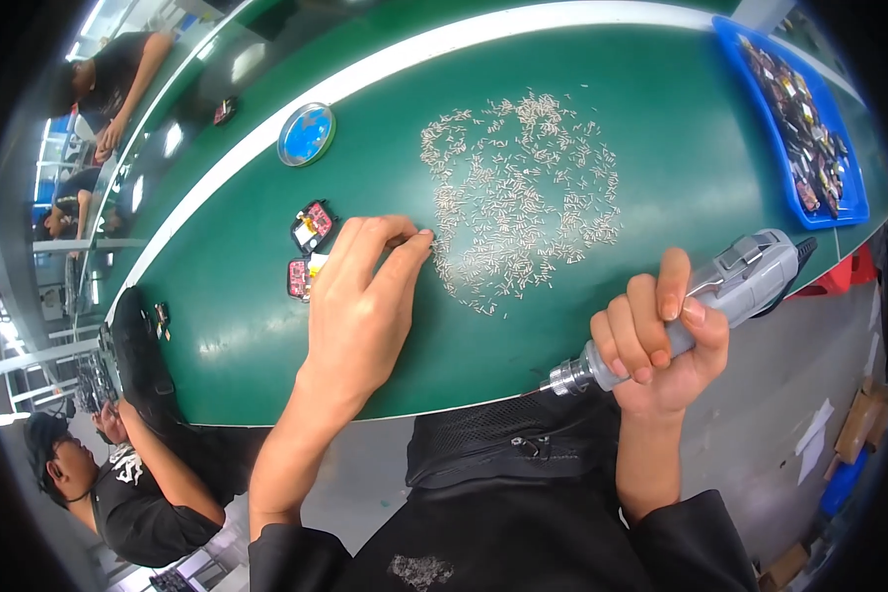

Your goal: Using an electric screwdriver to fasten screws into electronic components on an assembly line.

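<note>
My right hand [651, 340] wraps round a grey electric screwdriver [750, 276], held over the near right edge of the green table. Its metal nose points left, toward my body. At the left rim of a spread of small silvery screws [513, 202], my left hand [360, 281] has its thumb and forefinger pinched together. Whatever lies between those fingertips is too small to make out. Just left of that hand lie two small opened devices with red circuit boards, an upper one [313, 225] and a lower one [299, 279] partly hidden by my hand.
A round dish with a blue inside [306, 134] stands beyond the devices. At the far right, a blue tray [794, 183] holds many dark small devices. Another small device [225, 110] lies far left. A person in black [158, 493] sits at the left; cardboard boxes [863, 419] stand on the right floor.
</note>
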Tool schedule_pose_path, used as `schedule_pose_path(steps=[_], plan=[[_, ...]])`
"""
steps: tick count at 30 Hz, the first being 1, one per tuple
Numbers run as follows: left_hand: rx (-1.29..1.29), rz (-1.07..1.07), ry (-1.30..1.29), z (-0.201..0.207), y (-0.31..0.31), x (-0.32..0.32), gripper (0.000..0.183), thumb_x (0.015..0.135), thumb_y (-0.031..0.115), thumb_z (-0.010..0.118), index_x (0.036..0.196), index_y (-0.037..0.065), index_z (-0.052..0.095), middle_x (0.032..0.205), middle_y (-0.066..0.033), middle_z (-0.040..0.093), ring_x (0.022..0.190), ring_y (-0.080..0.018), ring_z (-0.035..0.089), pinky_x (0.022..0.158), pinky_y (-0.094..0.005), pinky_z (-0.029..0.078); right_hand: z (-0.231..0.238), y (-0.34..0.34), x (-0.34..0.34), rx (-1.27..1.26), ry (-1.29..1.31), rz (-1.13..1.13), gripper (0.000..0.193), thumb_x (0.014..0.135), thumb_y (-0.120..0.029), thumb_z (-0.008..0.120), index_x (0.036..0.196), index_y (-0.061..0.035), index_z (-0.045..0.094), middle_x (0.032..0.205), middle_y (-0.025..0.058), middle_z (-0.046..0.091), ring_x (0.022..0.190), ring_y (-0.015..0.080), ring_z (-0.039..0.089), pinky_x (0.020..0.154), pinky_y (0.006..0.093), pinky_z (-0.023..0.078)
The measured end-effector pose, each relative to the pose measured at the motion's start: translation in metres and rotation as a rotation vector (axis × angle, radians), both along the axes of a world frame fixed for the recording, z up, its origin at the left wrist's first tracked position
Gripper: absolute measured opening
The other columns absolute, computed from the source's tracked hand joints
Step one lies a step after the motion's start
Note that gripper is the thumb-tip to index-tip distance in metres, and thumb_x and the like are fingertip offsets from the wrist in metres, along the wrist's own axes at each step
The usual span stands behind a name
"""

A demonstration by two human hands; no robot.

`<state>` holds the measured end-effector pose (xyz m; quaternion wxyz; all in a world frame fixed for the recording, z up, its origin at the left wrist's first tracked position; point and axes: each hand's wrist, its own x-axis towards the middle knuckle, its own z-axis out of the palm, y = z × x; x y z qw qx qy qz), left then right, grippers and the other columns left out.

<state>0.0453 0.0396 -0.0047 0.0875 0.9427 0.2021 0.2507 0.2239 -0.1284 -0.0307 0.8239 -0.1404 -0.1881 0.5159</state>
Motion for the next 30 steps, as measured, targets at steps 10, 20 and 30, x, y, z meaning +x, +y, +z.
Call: schedule_pose_path(steps=[10,20,30], plan=[[0.208,-0.090,0.059,-0.003,0.006,0.008,0.024,0.070,-0.011,0.073,0.091,-0.001,0.065,0.087,-0.0088,0.062,0.074,-0.0233,0.061,0.063,-0.0340,0.049,-0.001,0.000,0.005,0.048,0.020,0.058,0.013,0.091,-0.019,0.044,0.089,-0.0067,0.046,0.057,0.0016,0.042,0.044,0.0116,0.040,0.050,0.0304,0.040],[0.015,0.025,-0.148,0.003,-0.007,-0.005,0.025,0.067,-0.012,0.072,0.089,-0.001,0.068,0.084,-0.0102,0.066,0.072,-0.0242,0.063,0.064,-0.0318,0.050,0.000,-0.006,0.002,0.020,-0.005,0.030,0.015,0.092,-0.020,0.042,0.089,-0.0066,0.047,0.058,0.0014,0.042,0.045,0.0114,0.040,0.050,0.0304,0.040],[-0.877,0.111,-0.506,0.004,-0.079,-0.030,0.016,0.071,-0.016,0.069,0.084,-0.007,0.068,0.083,-0.0163,0.066,0.074,-0.0202,0.063,0.068,-0.0282,0.050,0.013,-0.001,-0.008,-0.011,-0.042,-0.093,0.017,0.093,-0.021,0.040,0.094,-0.0079,0.051,0.058,0.0002,0.041,0.046,0.0117,0.040,0.054,0.0299,0.040]])
